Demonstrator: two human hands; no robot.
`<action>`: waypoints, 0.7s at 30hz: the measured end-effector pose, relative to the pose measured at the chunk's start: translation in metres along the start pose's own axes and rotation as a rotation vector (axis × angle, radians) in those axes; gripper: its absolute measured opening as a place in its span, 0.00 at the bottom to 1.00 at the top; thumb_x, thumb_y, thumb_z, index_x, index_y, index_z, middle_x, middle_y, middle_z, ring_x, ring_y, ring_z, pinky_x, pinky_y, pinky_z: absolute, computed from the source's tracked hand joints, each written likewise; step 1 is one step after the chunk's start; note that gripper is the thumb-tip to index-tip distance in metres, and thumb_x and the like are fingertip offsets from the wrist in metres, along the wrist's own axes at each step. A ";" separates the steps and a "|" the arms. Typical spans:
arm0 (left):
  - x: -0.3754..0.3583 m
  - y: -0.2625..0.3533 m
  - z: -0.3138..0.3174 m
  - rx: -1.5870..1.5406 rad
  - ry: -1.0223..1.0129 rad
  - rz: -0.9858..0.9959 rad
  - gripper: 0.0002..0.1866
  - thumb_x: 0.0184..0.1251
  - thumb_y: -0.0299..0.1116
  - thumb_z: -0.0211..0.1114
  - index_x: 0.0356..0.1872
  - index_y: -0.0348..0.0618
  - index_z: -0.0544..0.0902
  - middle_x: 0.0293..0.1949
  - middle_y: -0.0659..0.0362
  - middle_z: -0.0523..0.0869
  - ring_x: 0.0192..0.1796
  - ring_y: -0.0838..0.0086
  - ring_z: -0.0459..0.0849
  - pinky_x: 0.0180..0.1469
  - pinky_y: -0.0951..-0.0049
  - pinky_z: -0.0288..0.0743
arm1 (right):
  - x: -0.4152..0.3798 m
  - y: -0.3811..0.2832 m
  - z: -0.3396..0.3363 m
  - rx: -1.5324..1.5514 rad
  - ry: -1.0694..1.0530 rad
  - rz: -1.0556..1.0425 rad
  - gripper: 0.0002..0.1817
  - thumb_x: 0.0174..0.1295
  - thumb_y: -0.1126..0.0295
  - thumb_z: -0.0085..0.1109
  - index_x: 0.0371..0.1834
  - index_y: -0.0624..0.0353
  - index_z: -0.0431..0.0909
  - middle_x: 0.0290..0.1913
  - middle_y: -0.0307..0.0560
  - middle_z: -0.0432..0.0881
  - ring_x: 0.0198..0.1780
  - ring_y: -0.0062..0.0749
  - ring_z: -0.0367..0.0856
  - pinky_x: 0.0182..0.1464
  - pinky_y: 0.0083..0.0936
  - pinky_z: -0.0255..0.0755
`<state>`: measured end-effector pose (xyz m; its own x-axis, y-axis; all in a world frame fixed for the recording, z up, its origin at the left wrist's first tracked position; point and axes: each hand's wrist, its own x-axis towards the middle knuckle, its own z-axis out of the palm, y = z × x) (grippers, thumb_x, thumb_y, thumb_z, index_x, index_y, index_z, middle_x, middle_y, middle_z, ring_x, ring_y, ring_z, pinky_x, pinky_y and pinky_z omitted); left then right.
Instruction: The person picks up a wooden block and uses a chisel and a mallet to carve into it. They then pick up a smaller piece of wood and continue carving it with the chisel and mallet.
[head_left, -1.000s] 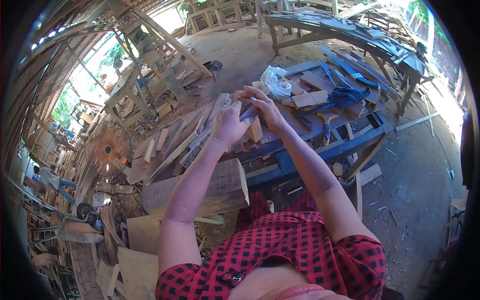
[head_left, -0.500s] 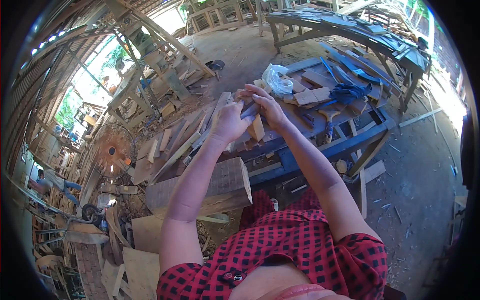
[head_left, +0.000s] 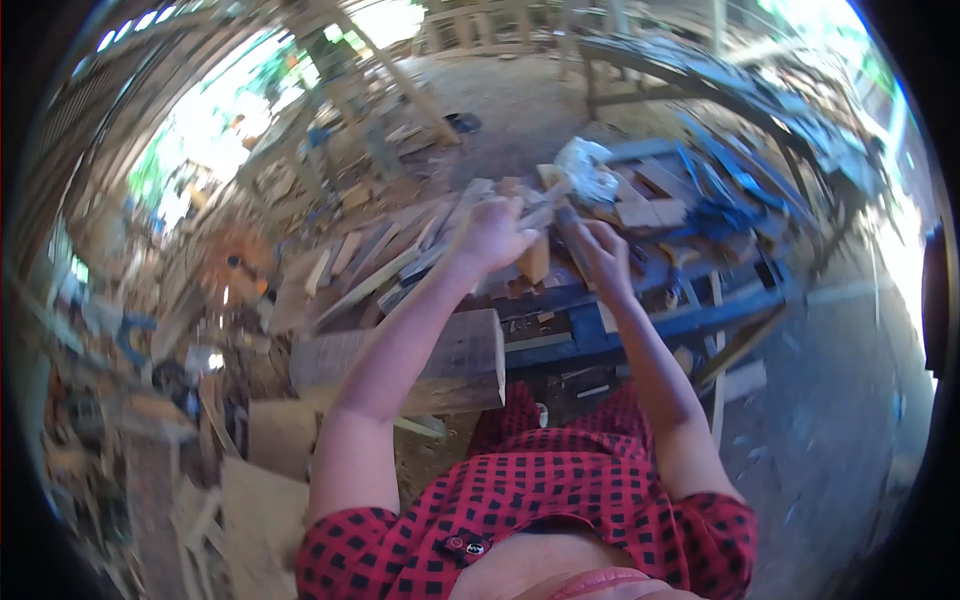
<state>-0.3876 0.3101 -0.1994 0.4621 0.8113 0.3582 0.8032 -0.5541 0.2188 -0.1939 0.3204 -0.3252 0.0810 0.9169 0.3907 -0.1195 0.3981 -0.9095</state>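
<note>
Right hand (head_left: 604, 256): narrow grip on a dark piece (head_left: 572, 225), over the bench (head_left: 650, 318). Left hand (head_left: 492, 238): fingers curled; contents too blurred to tell. Just beyond the hands: plastic bag (head_left: 586, 170). Right: blue cloth (head_left: 722, 216), brush (head_left: 679, 262). Near left: thick beam (head_left: 410, 358). Far right: second table (head_left: 690, 75), strips piled on top.

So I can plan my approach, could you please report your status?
Right hand holding a dark piece; left hand close beside, its grip blurred. Plastic bag and loose wood lie just beyond, crowding the bench.
</note>
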 end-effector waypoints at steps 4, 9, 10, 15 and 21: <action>0.001 0.002 -0.002 0.030 0.048 -0.015 0.18 0.52 0.44 0.67 0.35 0.37 0.84 0.38 0.42 0.84 0.40 0.52 0.85 0.43 0.57 0.78 | -0.063 -0.174 0.002 -0.313 -0.156 -0.061 0.10 0.63 0.67 0.56 0.36 0.63 0.82 0.31 0.42 0.82 0.35 0.26 0.79 0.44 0.23 0.70; 0.005 0.000 0.003 0.167 -0.014 -0.094 0.14 0.51 0.42 0.64 0.31 0.43 0.86 0.32 0.49 0.87 0.38 0.56 0.87 0.41 0.59 0.81 | -0.097 -0.200 0.024 -1.733 -0.692 -0.240 0.06 0.59 0.69 0.59 0.28 0.59 0.80 0.33 0.41 0.81 0.31 0.27 0.79 0.35 0.25 0.72; 0.007 -0.006 0.011 0.147 -0.010 -0.078 0.13 0.52 0.42 0.64 0.31 0.44 0.86 0.33 0.50 0.87 0.39 0.57 0.87 0.41 0.59 0.81 | -0.099 -0.196 0.030 -1.711 -0.759 -0.261 0.06 0.59 0.69 0.59 0.28 0.59 0.80 0.33 0.42 0.81 0.31 0.27 0.79 0.35 0.25 0.72; 0.003 0.001 0.001 0.159 -0.091 -0.111 0.14 0.53 0.41 0.63 0.36 0.45 0.87 0.36 0.52 0.88 0.42 0.59 0.87 0.43 0.60 0.80 | -0.110 -0.187 0.030 -1.642 -0.899 -0.256 0.07 0.58 0.69 0.59 0.29 0.60 0.80 0.33 0.42 0.81 0.32 0.27 0.79 0.35 0.26 0.72; -0.005 0.010 -0.018 0.191 -0.184 -0.139 0.16 0.54 0.38 0.63 0.43 0.44 0.87 0.40 0.51 0.88 0.44 0.59 0.87 0.45 0.53 0.78 | -0.111 -0.178 0.042 -1.526 -0.938 -0.270 0.07 0.58 0.68 0.59 0.31 0.61 0.80 0.33 0.43 0.82 0.32 0.28 0.79 0.36 0.26 0.72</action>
<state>-0.3883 0.2967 -0.1832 0.3894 0.9067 0.1624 0.9115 -0.4046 0.0734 -0.2233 0.1487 -0.2004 -0.6472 0.7622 -0.0159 0.7590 0.6462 0.0797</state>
